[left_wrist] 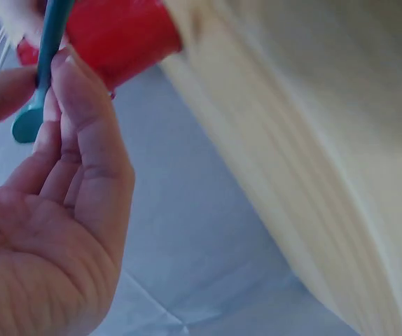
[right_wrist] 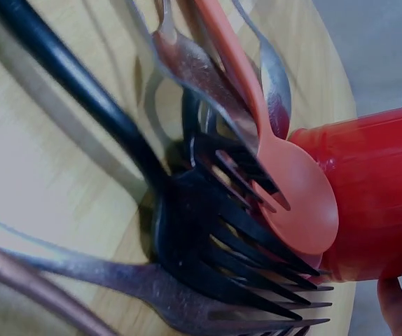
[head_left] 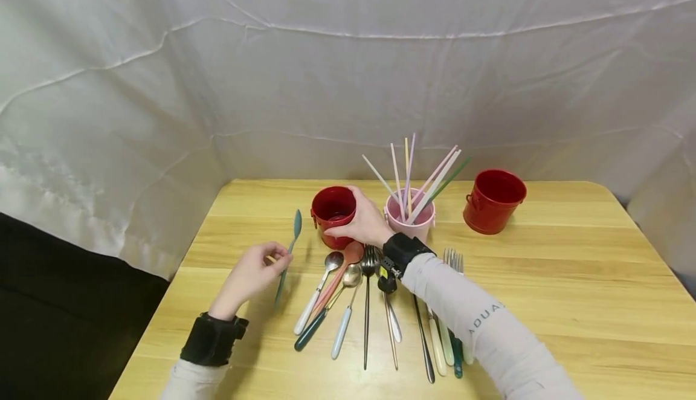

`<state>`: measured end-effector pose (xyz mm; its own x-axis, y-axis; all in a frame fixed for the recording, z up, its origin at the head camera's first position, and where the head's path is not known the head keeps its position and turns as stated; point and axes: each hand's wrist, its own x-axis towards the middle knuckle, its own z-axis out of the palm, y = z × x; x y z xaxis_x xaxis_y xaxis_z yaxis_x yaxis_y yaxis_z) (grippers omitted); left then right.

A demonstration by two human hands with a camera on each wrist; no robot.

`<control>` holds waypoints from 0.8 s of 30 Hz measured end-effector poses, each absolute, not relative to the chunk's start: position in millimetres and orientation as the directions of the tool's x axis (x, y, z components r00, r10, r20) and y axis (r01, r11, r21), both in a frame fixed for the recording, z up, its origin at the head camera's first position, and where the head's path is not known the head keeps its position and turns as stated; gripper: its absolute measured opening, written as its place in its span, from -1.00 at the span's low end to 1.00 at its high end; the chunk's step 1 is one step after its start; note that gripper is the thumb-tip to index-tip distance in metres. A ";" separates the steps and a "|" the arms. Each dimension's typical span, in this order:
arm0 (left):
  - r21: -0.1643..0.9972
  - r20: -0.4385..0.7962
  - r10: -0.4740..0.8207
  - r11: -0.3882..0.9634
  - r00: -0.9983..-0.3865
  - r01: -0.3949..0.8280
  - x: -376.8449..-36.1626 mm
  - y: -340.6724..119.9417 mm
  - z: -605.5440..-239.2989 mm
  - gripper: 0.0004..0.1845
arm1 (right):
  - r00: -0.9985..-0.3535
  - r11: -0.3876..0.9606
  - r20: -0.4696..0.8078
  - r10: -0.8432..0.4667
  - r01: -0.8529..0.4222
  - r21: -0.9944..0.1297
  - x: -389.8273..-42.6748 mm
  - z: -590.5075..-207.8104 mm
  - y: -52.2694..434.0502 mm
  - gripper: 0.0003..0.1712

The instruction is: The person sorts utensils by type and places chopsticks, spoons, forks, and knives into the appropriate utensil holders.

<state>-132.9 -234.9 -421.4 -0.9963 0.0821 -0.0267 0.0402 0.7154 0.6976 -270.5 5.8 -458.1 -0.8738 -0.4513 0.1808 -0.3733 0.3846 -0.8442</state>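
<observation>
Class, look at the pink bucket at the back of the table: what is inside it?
The pink bucket holds a fan of pastel chopsticks leaning outward above the rim. Their lower ends and the bucket's bottom are hidden by its wall.

The teal spoon is cut off by the left wrist view's top edge, and the table there is blurred.

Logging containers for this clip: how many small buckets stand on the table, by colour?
Red buckets: 2 (left one, right one)
Pink bucket: 1
Total: 3
</observation>
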 end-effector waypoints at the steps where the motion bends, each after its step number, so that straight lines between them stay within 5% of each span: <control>1: 0.708 -0.007 0.069 0.705 -0.998 0.043 -135.3 -235.6 -418.9 -0.81 | -0.876 0.389 0.176 -0.449 -0.369 -0.844 -270.1 -457.2 6.5 0.11; 16: 0.872 0.363 -0.200 0.417 -0.910 0.257 -182.7 -212.4 -381.9 -0.79 | -0.881 0.419 0.149 -0.450 -0.355 -0.836 -268.1 -456.6 7.8 0.11; 24: 0.838 0.459 -0.224 0.430 -0.860 0.335 -208.0 -189.2 -381.8 -0.79 | -0.879 0.402 0.156 -0.450 -0.356 -0.843 -268.9 -457.8 5.9 0.09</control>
<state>-208.0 -189.2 -381.8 -0.8601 -0.2238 0.4585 0.3349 0.4305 0.8382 -268.9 5.9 -457.8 -0.8793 -0.4499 0.1562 -0.3558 0.4024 -0.8435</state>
